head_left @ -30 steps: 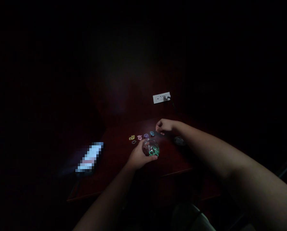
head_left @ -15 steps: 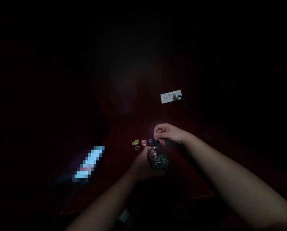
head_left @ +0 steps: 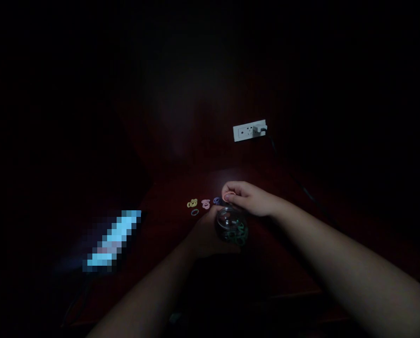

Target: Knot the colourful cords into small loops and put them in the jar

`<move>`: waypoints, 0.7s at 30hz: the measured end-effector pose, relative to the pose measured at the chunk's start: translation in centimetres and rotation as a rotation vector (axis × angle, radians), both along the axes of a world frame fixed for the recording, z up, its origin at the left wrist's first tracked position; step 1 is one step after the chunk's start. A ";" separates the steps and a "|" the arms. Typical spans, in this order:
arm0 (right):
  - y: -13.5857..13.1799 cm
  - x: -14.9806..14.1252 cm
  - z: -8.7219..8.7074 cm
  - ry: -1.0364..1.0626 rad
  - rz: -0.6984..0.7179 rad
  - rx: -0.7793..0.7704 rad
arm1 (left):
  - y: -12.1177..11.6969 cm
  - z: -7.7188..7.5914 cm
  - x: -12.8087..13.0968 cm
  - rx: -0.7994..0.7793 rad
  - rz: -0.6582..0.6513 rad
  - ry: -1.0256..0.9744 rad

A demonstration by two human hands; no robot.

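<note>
My left hand (head_left: pixel 207 233) is wrapped round a clear round jar (head_left: pixel 231 225), tilted so its mouth shows. Green hair ties (head_left: pixel 238 234) lie inside it. Just above the jar's mouth, my right hand (head_left: pixel 243 195) pinches a peach-orange hair tie (head_left: pixel 229 195) between thumb and fingers. Small groups of hair ties rest on the table left of my right hand: yellow ones (head_left: pixel 192 203), pink ones (head_left: pixel 206 203) and purple ones (head_left: pixel 216 201). A single bluish-green hair tie (head_left: pixel 195 212) lies in front of the yellow group.
A lit, pixelated screen (head_left: pixel 113 241) is at the left of the dark red table (head_left: pixel 167 206). On the wall behind is a white socket panel (head_left: pixel 244 132) with a plug (head_left: pixel 260 128) in it. Its dark cable (head_left: pixel 307 192) runs down to the right. The surroundings are very dark.
The peach-orange hair tie now shows more plainly in my right fingers, which have shifted slightly left above the jar. The whole view has shifted a little; my left hand still holds the jar.
</note>
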State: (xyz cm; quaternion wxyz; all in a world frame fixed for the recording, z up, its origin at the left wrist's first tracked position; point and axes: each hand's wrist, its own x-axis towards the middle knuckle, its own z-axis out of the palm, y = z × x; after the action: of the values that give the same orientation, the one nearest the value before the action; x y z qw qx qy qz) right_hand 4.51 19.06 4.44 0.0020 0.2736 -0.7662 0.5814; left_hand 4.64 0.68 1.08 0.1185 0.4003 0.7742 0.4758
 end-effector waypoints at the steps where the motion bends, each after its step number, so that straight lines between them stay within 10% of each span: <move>1: 0.0 0.0 0.0 0.022 -0.021 0.012 | 0.0 -0.2 -0.1 0.003 0.012 -0.003; 21: 0.3 0.6 0.2 0.145 -0.008 0.030 | -0.1 -0.3 -0.3 0.112 -0.018 -0.107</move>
State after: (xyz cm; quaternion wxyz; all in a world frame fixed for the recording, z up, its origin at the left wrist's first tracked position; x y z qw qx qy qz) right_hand 5.11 19.40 4.67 0.0558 0.3119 -0.7739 0.5484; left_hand 4.34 0.57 0.80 0.1413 0.3874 0.7353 0.5379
